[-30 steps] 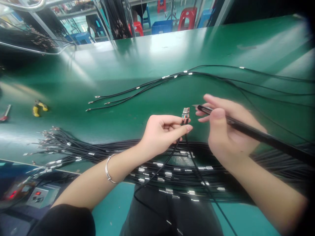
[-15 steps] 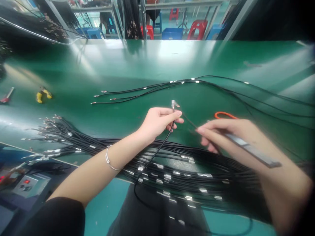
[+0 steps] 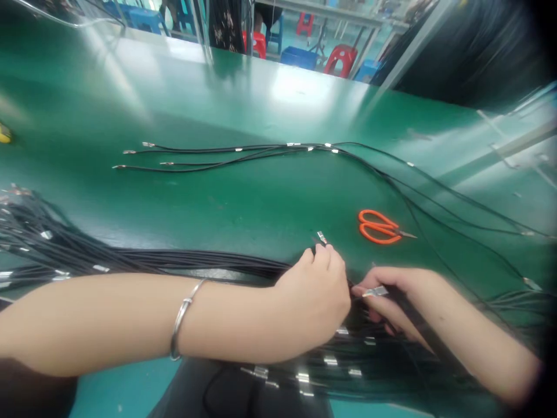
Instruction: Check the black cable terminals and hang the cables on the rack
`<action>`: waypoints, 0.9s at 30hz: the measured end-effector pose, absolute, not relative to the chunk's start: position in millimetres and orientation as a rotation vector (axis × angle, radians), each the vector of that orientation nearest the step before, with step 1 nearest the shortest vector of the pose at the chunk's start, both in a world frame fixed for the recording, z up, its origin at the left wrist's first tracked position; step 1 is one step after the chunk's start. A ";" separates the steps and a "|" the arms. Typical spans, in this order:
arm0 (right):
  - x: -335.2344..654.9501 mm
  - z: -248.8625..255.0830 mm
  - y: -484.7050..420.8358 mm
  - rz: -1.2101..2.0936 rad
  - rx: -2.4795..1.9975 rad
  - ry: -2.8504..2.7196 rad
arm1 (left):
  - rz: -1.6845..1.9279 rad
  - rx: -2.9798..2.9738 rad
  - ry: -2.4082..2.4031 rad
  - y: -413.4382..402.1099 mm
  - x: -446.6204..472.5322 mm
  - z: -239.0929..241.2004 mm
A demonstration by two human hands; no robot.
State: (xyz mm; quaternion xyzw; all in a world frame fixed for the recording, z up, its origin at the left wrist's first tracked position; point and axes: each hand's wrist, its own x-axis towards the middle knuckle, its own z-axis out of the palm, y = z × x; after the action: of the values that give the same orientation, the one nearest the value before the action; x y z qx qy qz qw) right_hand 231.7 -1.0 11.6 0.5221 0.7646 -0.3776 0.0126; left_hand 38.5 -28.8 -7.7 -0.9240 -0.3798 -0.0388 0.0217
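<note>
- Both hands have dropped onto the cable bundle [image 3: 130, 258] at the near edge of the table [image 3: 261, 197].
- Left hand [image 3: 315, 299] pinches a cable end [image 3: 322, 237] below its terminal, leaving the metal exposed.
- Right hand [image 3: 404, 299] grips a silver-tipped rod [image 3: 378, 291], aimed leftward.
- Scissors [image 3: 378, 226] lie just beyond.

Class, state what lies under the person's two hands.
A bundle of black cables with silver bands runs under the left hand, which pinches a cable end, and the right hand, gripping a black tool. The stretch directly beneath both hands is covered.
</note>
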 end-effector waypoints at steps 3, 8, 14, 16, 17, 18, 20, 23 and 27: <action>237.7 19.7 10.4 -1.205 1.687 2.383 | -0.081 -2.807 -1.103 -30.1 39.6 -18.4; 210.4 37.0 54.8 -1.389 2.176 2.545 | -0.151 -2.757 -1.062 -31.5 34.8 -24.2; 166.3 -6.0 78.1 -2.035 2.189 2.326 | -0.183 -2.791 -1.042 -29.5 32.2 -23.9; 163.9 -13.9 74.5 -1.870 2.236 2.451 | -0.199 -2.797 -1.044 -28.6 31.7 -24.1; 163.5 -14.7 72.0 -1.751 2.249 2.511 | -0.206 -2.802 -1.043 -28.2 31.5 -24.3; 163.0 -13.9 69.5 -1.638 2.255 2.555 | -0.213 -2.809 -1.039 -27.8 31.2 -24.5; 161.3 -10.5 65.3 -1.510 2.268 2.583 | -0.228 -2.822 -1.036 -26.9 30.5 -24.8; 158.5 -7.3 62.3 -1.531 2.323 2.523 | -0.243 -2.848 -1.027 -25.1 28.6 -24.3; 161.0 -7.7 64.4 -1.312 2.168 2.625 | -0.235 -2.863 -1.026 -23.4 25.7 -22.2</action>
State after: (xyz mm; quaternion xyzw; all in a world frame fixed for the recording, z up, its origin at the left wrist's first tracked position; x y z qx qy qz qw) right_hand 161.0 64.4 -7.7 0.5752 0.6964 -0.3482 -0.2508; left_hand 25.7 -23.4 -22.2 -0.9376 -0.3360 -0.0769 0.0456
